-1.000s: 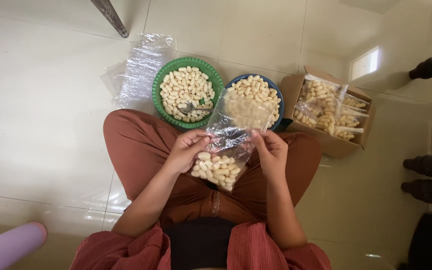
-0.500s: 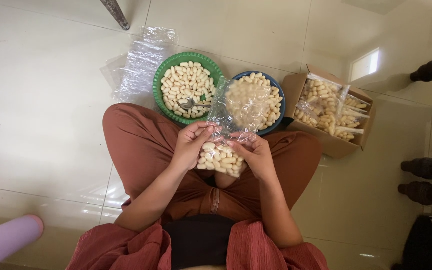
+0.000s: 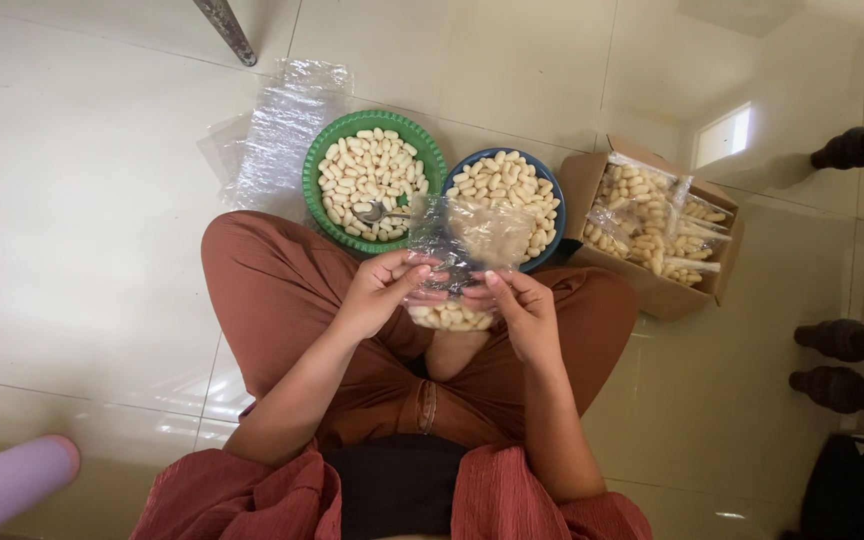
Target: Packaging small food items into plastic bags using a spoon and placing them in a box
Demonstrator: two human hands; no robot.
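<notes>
Nearest the camera, over the lap in rust-brown trousers, both hands meet on one small clear plastic bag partly filled with pale, oblong snack pieces [image 3: 449, 316]. A second ago the hands were spread apart, holding the bag's mouth wide and its load hanging lower over the knees; since then they have drawn together and lifted a little, so the plastic above the load is now gathered between them. That looks like the filling step being over and the bag's neck being bunched for closing, though no tie or seal shows.

The left hand [image 3: 384, 290] is curled, its fingers and thumb pinching the crumpled film just above the load. The right hand [image 3: 518, 305] is likewise closed on the film from the other side, fingertips touching or nearly touching those of the left. The loose top of the bag rises beyond them, over the near rims of the two bowls.

Just beyond the knees, on the glossy pale tiled floor [image 3: 82, 250], stands a round green plastic basket [image 3: 313, 165] heaped with the same pale pieces, a metal spoon [image 3: 378, 212] lying in it. Touching it on the right is a round blue bowl [image 3: 555, 200], also full. Further right sits an open brown cardboard box [image 3: 652, 290] holding several already filled clear bags. Far left, beside the green basket, lies a loose stack of empty clear plastic bags [image 3: 277, 135].
</notes>
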